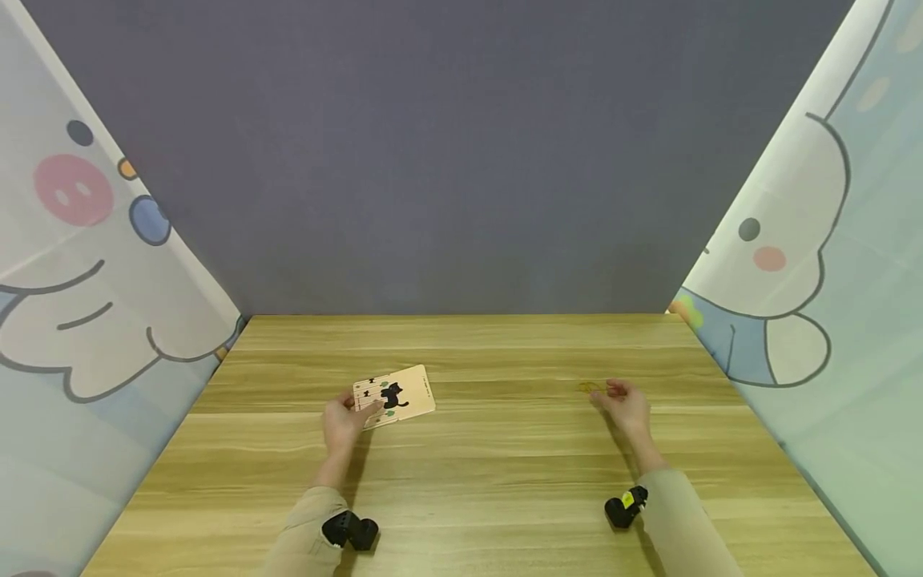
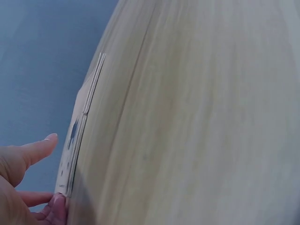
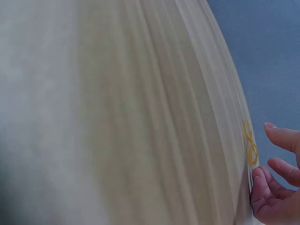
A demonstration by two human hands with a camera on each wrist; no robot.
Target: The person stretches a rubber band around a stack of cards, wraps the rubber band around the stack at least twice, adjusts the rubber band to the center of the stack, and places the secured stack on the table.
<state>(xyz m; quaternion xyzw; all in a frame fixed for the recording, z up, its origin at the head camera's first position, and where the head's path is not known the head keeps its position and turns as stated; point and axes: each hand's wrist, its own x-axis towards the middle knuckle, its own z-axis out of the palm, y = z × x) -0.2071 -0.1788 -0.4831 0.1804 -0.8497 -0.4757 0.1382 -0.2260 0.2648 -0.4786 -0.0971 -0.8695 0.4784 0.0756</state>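
A thin cream notebook [image 1: 413, 393] with a black cat on its cover lies on the table, left of the middle. My left hand [image 1: 342, 421] is at its left end. In the left wrist view the fingers touch the near end of the notebook [image 2: 78, 126], while the thumb [image 2: 41, 149] stays raised apart from the cover. A yellow rubber band [image 3: 251, 140], twisted like a figure eight, lies on the right side of the table. Beside it is my right hand [image 1: 626, 407], its thumb lifted and its lower fingertips close to the band; whether they touch it I cannot tell.
The wooden table [image 1: 490, 457] ends at a dark grey panel [image 1: 461, 160] behind. Printed cartoon curtains [image 1: 72, 320] flank both sides. A small black camera [image 1: 349, 530] sits on the left wrist, another black camera [image 1: 624, 508] on the right.
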